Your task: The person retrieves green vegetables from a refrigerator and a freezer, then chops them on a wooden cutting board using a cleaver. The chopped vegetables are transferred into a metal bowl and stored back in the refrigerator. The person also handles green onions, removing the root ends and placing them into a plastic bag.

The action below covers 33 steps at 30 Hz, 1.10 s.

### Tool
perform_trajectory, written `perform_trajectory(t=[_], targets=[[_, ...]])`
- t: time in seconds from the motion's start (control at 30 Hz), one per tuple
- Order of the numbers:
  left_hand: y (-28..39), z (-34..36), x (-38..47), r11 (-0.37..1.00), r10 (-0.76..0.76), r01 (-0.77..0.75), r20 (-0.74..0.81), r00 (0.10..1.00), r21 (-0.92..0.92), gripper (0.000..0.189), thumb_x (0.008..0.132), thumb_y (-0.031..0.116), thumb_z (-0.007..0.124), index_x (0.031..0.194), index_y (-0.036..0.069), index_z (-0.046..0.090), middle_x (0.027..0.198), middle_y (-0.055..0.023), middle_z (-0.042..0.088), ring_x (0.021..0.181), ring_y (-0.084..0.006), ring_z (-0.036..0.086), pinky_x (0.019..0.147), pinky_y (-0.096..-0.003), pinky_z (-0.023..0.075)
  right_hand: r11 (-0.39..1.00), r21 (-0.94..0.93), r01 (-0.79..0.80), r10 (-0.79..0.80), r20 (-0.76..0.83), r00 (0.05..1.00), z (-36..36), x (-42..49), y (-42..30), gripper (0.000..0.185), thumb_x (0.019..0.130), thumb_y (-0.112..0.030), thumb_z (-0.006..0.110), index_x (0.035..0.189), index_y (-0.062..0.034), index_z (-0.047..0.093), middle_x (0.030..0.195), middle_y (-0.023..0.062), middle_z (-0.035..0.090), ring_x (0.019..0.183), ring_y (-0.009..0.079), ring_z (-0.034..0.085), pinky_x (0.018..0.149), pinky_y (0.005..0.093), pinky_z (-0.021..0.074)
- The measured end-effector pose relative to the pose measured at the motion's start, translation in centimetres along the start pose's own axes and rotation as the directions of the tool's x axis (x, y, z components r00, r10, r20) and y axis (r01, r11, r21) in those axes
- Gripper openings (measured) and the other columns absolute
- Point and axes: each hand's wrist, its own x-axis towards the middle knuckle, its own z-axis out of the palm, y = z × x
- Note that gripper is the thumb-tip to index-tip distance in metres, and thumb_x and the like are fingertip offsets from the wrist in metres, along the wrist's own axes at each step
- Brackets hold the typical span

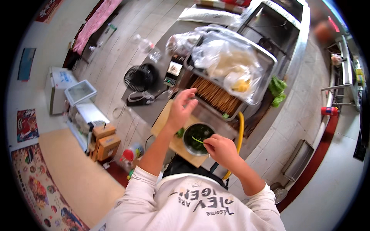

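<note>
My right hand [222, 148] pinches a thin green stem [197, 140] between thumb and fingertips. The stem reaches over a round metal bowl [199, 124] of dark leafy greens [198, 132]. My left hand [181, 111] hovers above the board with fingers apart, and I see nothing in it. The bowl stands on a wooden cutting board [163, 119], where a bit of green leaf [180, 132] lies left of the bowl. Just beyond my left fingertips is a metal tray [208, 101] filled with wooden skewers [216, 95], lying side by side.
A larger metal tray [267, 57] holding plastic bags [228, 57] overlaps the skewer tray. Left of it are a phone [173, 70] and a black fan [140, 78]. Green leaves [277, 91] lie at the right edge. A yellow hose [240, 130] runs down beside the board.
</note>
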Motion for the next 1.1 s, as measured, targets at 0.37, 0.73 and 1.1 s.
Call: perform_trajectory(t=[0.37, 0.73, 1.1], targets=[[-10.2, -12.4, -6.9, 0.922, -0.222, 0.209, 0.002, 0.975, 0.326, 0.024, 0.088, 0.005, 0.060, 0.111, -0.001, 0.064, 0.105, -0.0121, 0.066, 0.093, -0.0229, 0.065, 0.087, -0.0299, 0.0508, 0.914, -0.238, -0.328, 0.350, 0.055, 0.935, 17.4, 4.1, -3.7, 0.018, 0.084, -0.007, 0.055, 0.099, 0.0006, 0.060, 0.076, 0.0186, 0.066, 0.069, 0.0360, 0.067, 0.062, 0.0446, 0.0543], [-12.6, -11.1, -7.4, 0.792, -0.079, -0.232, 0.472, 0.878, 0.564, 0.061, 0.075, 0.024, 0.077, 0.128, 0.005, 0.052, 0.125, -0.0177, 0.053, 0.116, -0.0371, 0.049, 0.098, -0.0449, 0.0420, 0.785, -0.028, -0.619, 0.500, -0.561, 0.660, 10.6, -1.6, 2.1, 0.043, 0.083, -0.016, 0.069, 0.122, -0.0068, 0.054, 0.106, 0.0155, 0.055, 0.093, 0.0344, 0.059, 0.078, 0.0416, 0.0492], [-10.0, -0.6, 2.4, 0.791, 0.097, -0.452, 0.645, 0.758, 0.412, 0.017, 0.089, 0.021, 0.062, 0.097, 0.006, 0.067, 0.086, -0.0109, 0.067, 0.084, -0.0331, 0.064, 0.073, -0.0422, 0.0515, 0.711, 0.259, -0.654, 0.702, -0.212, 0.680, 12.1, -3.8, 5.3, 0.027, 0.088, -0.018, 0.065, 0.107, 0.0009, 0.065, 0.084, 0.0163, 0.061, 0.074, 0.0269, 0.059, 0.071, 0.0350, 0.0478]])
